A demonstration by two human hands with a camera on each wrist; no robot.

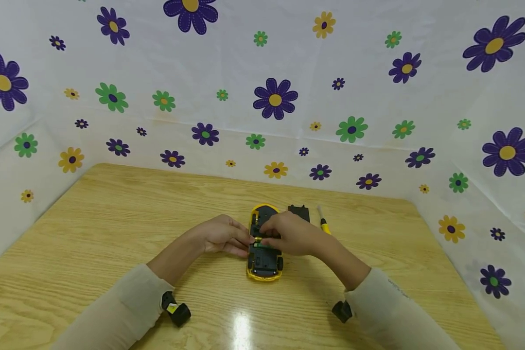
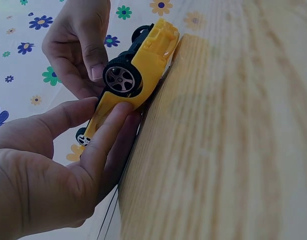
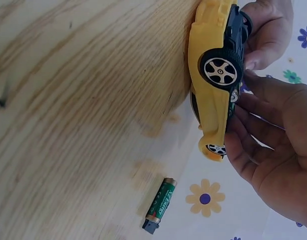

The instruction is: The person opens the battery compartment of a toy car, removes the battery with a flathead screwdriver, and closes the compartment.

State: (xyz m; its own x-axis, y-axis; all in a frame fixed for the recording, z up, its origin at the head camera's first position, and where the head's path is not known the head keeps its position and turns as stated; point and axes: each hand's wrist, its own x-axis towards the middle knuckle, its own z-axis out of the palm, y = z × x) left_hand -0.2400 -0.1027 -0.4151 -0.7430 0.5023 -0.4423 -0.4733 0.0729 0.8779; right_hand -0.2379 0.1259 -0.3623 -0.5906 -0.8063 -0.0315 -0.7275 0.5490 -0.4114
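Observation:
A yellow toy car (image 1: 264, 272) lies upside down on the table, its black underside and wheels facing up. My left hand (image 1: 226, 236) holds the car's left side, thumb at the underside's edge and a finger along the yellow body (image 2: 146, 67). Over the open battery compartment, my right hand (image 1: 290, 233) has its thumb and fingers curled around a battery (image 1: 258, 239), largely hidden by the fingers. In the right wrist view a silver battery end shows beside the fingertips. Another green battery (image 3: 161, 201) lies on the table there.
Beyond the right hand lies a black battery cover (image 1: 299, 212). A screwdriver (image 1: 324, 224) with a yellow and black handle rests to its right. The wooden table (image 1: 135, 209) meets a flower-printed white sheet (image 1: 227, 58) at the back and sides.

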